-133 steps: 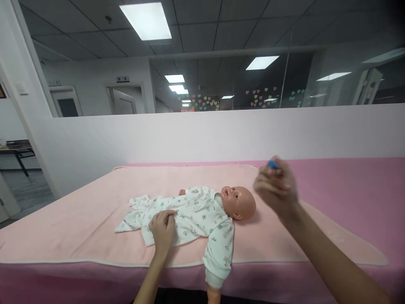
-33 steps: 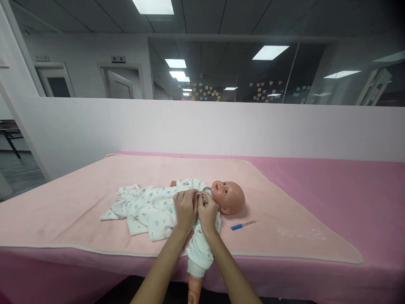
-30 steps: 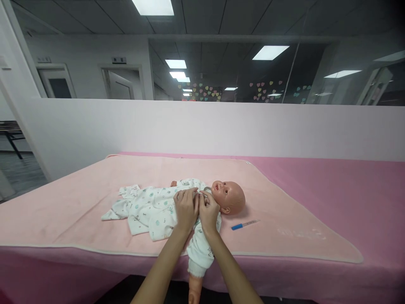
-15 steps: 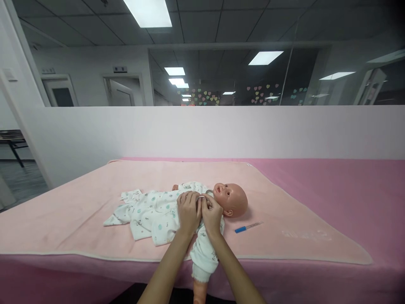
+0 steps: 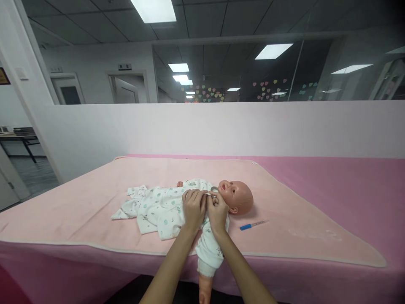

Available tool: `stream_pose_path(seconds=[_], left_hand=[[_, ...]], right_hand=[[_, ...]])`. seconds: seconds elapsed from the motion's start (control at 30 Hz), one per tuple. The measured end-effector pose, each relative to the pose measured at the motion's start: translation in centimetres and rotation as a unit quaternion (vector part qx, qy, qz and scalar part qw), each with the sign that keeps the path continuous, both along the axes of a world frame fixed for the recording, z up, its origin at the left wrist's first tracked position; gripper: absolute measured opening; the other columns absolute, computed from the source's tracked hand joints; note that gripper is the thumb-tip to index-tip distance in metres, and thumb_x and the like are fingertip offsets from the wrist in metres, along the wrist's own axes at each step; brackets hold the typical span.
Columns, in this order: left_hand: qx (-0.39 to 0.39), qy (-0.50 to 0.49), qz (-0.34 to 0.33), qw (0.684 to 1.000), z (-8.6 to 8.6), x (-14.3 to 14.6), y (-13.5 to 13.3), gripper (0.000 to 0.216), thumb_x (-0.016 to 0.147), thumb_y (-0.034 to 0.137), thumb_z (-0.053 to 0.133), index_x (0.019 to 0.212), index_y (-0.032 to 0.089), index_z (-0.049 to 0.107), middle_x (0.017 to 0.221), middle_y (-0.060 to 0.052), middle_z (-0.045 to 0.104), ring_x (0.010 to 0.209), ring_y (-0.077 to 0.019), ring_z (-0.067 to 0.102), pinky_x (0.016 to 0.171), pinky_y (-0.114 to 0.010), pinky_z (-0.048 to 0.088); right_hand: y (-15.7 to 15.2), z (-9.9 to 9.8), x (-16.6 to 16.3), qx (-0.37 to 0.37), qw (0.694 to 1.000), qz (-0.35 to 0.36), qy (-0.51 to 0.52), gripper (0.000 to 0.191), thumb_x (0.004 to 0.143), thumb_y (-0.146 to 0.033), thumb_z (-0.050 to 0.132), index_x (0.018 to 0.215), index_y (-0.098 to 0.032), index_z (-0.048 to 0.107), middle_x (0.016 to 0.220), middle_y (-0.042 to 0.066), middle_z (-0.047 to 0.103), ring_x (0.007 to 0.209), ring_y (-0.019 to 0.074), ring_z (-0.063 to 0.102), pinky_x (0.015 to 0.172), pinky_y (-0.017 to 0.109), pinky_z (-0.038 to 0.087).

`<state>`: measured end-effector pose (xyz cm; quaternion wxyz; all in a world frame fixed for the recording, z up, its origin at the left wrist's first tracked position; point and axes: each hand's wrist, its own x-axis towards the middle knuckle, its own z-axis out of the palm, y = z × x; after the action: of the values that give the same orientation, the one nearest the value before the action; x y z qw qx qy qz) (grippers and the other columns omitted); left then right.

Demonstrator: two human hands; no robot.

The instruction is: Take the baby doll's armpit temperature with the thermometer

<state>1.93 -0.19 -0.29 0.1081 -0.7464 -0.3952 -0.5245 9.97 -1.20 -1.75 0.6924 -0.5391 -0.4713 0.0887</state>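
A baby doll [image 5: 241, 197] lies on its back across the bed, head to the right. It wears white printed baby clothes [image 5: 158, 207], and one sleeved arm hangs over the near edge. Both hands meet at the neckline, on the chest. My left hand [image 5: 194, 207] rests on the garment, its fingers bent and closed at the collar. Right beside it, my right hand [image 5: 217, 209] pinches at the collar with thumb and forefinger. The fingers hide exactly what is gripped, though it looks like the garment's edge.
A digital thermometer with a blue end [image 5: 253, 225] lies near the doll's head. Beneath is a peach blanket [image 5: 284, 202] over a pink cover [image 5: 341, 185]. A low white wall [image 5: 221, 131] borders the far side. At left stands a table [image 5: 22, 138].
The view has shifted slightly, so everything sits a little further right. Both hands stay at the collar, and the right fingers have changed their bend slightly.
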Motion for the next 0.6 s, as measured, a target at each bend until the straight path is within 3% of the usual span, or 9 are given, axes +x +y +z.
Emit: stream_pose_path(seconds=[0.27, 0.6], left_hand=[[-0.015, 0.012, 0.013, 1.0, -0.14, -0.03, 0.08, 0.02, 0.086, 0.02, 0.043, 0.095, 0.021, 0.061, 0.08, -0.002, 0.065, 0.083, -0.0171, 0.053, 0.085, -0.035, 0.03], [-0.016, 0.005, 0.02, 1.0, 0.0, 0.09, -0.01, 0.018, 0.085, 0.022, 0.044, 0.09, 0.021, 0.061, 0.078, -0.002, 0.065, 0.081, -0.0174, 0.053, 0.083, -0.035, 0.031]], right_hand=[[-0.1, 0.53, -0.2, 0.0, 0.999, -0.008, -0.032, 0.016, 0.073, -0.023, 0.047, 0.079, -0.015, 0.058, 0.039, -0.009, 0.037, 0.037, 0.009, 0.036, 0.044, 0.019, 0.031], [-0.15, 0.55, -0.03, -0.011, 1.0, 0.001, 0.003, 0.018, 0.077, -0.032, 0.048, 0.074, -0.016, 0.056, 0.043, -0.006, 0.044, 0.038, 0.0102, 0.039, 0.043, 0.02, 0.031]])
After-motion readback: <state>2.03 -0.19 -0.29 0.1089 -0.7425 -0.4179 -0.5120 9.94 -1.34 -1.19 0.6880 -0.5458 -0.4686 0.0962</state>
